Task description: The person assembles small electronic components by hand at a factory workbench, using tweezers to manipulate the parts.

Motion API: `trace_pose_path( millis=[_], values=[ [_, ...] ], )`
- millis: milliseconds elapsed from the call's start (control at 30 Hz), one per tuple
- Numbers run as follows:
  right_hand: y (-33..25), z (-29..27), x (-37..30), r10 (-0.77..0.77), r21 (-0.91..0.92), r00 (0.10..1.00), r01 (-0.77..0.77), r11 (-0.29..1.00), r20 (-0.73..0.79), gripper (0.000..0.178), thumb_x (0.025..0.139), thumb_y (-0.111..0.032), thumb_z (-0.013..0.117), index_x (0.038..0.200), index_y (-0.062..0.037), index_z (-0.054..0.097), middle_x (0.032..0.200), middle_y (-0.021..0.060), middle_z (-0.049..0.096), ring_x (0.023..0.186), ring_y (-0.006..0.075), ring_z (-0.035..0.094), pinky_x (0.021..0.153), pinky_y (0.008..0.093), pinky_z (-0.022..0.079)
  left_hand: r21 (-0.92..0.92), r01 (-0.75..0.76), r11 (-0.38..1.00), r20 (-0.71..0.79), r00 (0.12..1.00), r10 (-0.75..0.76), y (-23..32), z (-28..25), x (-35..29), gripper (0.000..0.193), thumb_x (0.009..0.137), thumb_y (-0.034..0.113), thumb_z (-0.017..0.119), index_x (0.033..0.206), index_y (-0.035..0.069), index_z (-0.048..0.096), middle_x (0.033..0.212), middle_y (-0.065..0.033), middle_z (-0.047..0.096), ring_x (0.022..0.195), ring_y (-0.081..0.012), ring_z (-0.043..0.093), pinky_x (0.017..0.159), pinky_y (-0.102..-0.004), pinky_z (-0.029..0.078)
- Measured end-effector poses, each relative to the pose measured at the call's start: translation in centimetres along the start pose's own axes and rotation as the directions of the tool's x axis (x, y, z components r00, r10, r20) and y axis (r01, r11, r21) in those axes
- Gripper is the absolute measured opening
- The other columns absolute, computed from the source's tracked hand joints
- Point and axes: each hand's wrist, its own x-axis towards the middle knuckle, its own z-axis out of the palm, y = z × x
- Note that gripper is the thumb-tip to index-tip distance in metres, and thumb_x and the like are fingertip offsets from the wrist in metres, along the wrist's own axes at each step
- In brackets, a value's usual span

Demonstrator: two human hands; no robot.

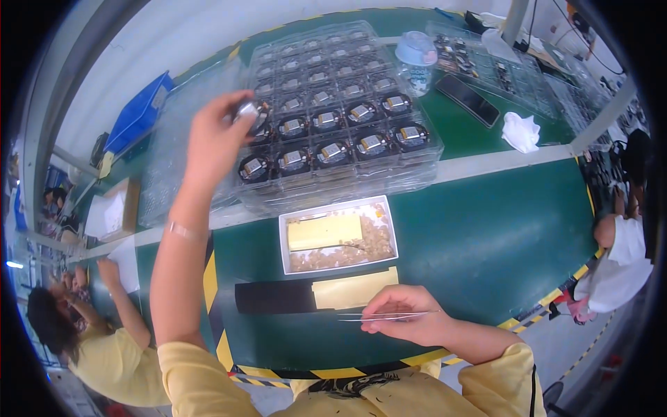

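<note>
Over the left edge of the clear tray (pixel 347 183), the left hand's (pixel 214 142) grip pinches a small part (pixel 246 110), shiny silver and dark; before the tray, the right hand (pixel 403 316) pinches slim tweezers (pixel 388 318).

A: where's the cam at?
B: on the wearer's head, fisheye, tipped down over the table (pixel 500 215). pretty close: left hand (pixel 214 142) upper left, right hand (pixel 411 304) lower middle, corners black.
</note>
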Motion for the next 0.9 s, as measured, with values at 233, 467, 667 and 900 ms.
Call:
trace_pose_path(
  millis=[233,467,667,900],
  values=[
    [-0.6,-0.3,-0.7,0.025,-0.016,0.999,-0.025,1.000,-0.040,0.017,0.085,0.007,0.063,0.101,-0.0005,0.062,0.099,0.0069,0.065,0.093,0.0135,0.065,0.084,0.0255,0.052,0.357,0.123,0.926,-0.111,0.990,-0.088,-7.7,-0.5,9.8,0.031,0.081,0.009,0.061,0.112,0.003,0.064,0.092,-0.0082,0.068,0.083,-0.0145,0.064,0.067,-0.0261,0.051],
    [-0.9,-0.7,-0.2,-0.018,-0.097,0.992,0.006,0.995,-0.127,0.021,0.078,0.015,0.065,0.097,0.0037,0.066,0.094,0.0122,0.066,0.088,0.0192,0.068,0.078,0.0281,0.056,0.487,0.115,0.866,0.046,0.987,-0.157,-9.7,1.2,12.3,0.028,0.079,0.012,0.062,0.104,0.004,0.070,0.091,-0.0101,0.070,0.083,-0.0184,0.065,0.077,-0.0299,0.048],
    [-0.7,-0.8,-0.1,0.021,-0.069,0.991,-0.031,0.997,-0.132,0.020,0.083,0.009,0.064,0.101,0.0014,0.066,0.099,0.0093,0.066,0.089,0.0146,0.066,0.077,0.0243,0.053,0.569,-0.023,0.822,0.014,1.000,0.018,-8.5,1.1,9.8,0.027,0.080,0.013,0.063,0.106,0.007,0.070,0.105,-0.0117,0.067,0.090,-0.0203,0.063,0.080,-0.0313,0.048],
    [-0.1,-1.0,0.3,-0.114,-0.279,0.991,0.091,0.956,-0.068,0.020,0.082,0.007,0.065,0.101,0.0001,0.067,0.098,0.0093,0.066,0.089,0.0134,0.064,0.076,0.0243,0.052,0.320,-0.097,0.942,0.045,0.995,0.087,-7.4,0.0,4.2,0.035,0.083,0.020,0.062,0.114,0.004,0.063,0.113,-0.0161,0.064,0.101,-0.0300,0.061,0.089,-0.0378,0.047]
  ],
)
